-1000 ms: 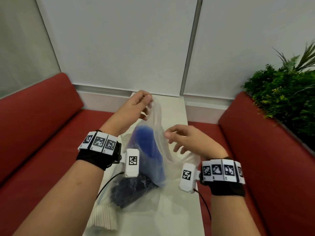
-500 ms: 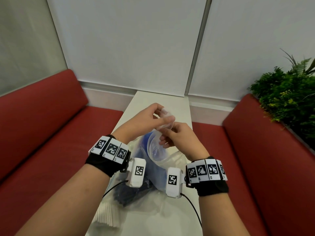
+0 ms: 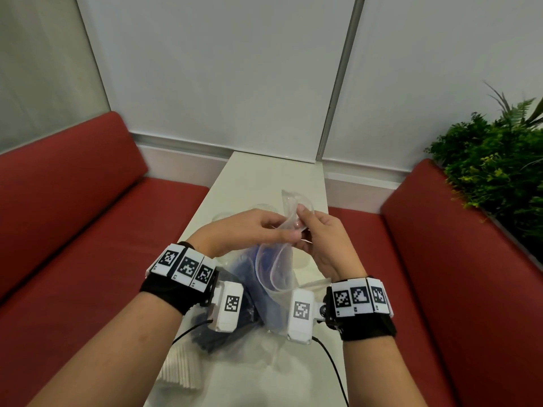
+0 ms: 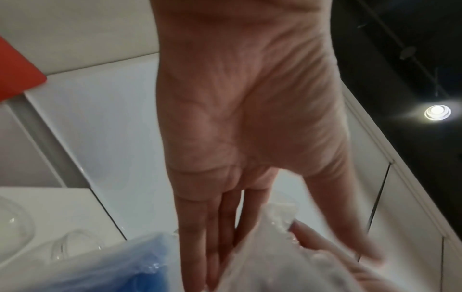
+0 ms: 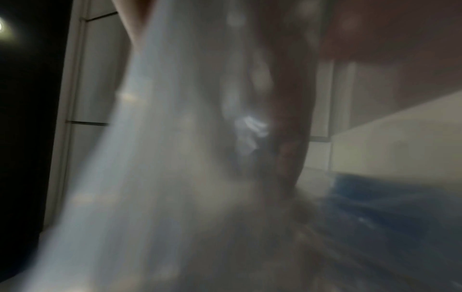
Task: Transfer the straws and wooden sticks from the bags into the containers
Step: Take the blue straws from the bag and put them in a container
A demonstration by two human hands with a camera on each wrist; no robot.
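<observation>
Both hands met above the white table (image 3: 264, 177), the left hand (image 3: 244, 233) and right hand (image 3: 323, 239) each pinching the top of a clear bag (image 3: 276, 268). Blue straws (image 3: 264, 257) hung inside it, just below the fingers. Red benches (image 3: 73, 230) flanked the table.

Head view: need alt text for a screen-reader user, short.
Both hands, the left hand and the right hand, pinch the top of a clear plastic bag holding blue straws, raised above a narrow white table. A bundle of white straws lies at the table's near left; red benches flank it.
</observation>
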